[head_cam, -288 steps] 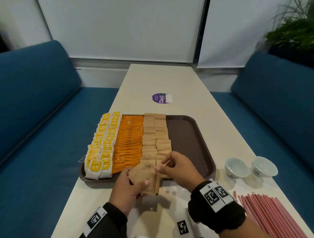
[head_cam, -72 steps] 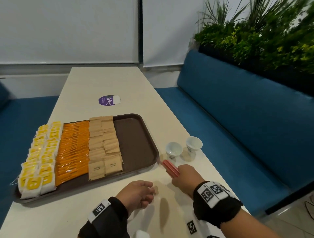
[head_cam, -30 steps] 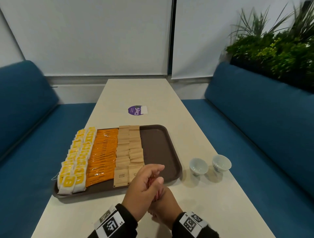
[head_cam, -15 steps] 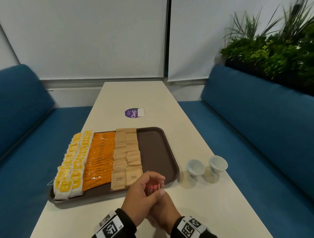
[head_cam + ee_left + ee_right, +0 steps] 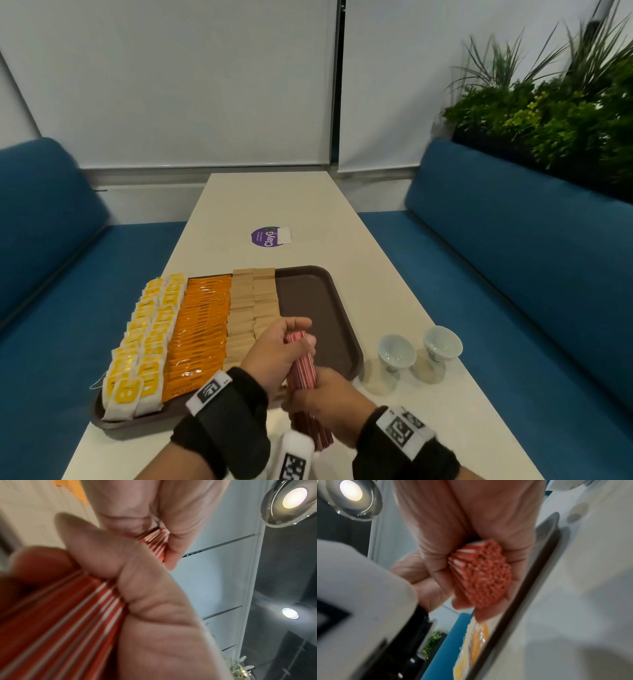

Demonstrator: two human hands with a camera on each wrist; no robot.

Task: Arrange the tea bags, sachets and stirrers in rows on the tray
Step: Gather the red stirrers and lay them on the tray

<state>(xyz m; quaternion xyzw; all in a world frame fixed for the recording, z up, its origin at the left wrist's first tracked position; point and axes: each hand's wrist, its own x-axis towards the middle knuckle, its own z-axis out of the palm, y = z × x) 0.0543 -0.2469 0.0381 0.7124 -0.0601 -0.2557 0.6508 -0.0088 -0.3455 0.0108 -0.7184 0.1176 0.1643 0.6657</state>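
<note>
A thick bundle of red-and-white striped stirrers (image 5: 303, 368) is held by both hands at the near edge of the brown tray (image 5: 318, 301). My left hand (image 5: 291, 337) grips its far end over the tray. My right hand (image 5: 310, 394) grips its near half. The right wrist view shows the stirrers (image 5: 481, 574) end-on inside curled fingers. In the left wrist view the stirrers (image 5: 68, 615) run under my palm. Rows of yellow tea bags (image 5: 144, 342), orange sachets (image 5: 200, 325) and brown sachets (image 5: 251, 305) fill the tray's left part. Its right strip is bare.
Two small white cups (image 5: 397, 353) (image 5: 442, 342) stand on the cream table to the right of the tray. A purple round sticker (image 5: 270, 236) lies beyond the tray. Blue benches flank the table, and plants stand at the back right.
The bundle, upright between my hands in front of the tray half a second ago, now leans forward over the tray's near edge. My left hand has slid up to its far end.
</note>
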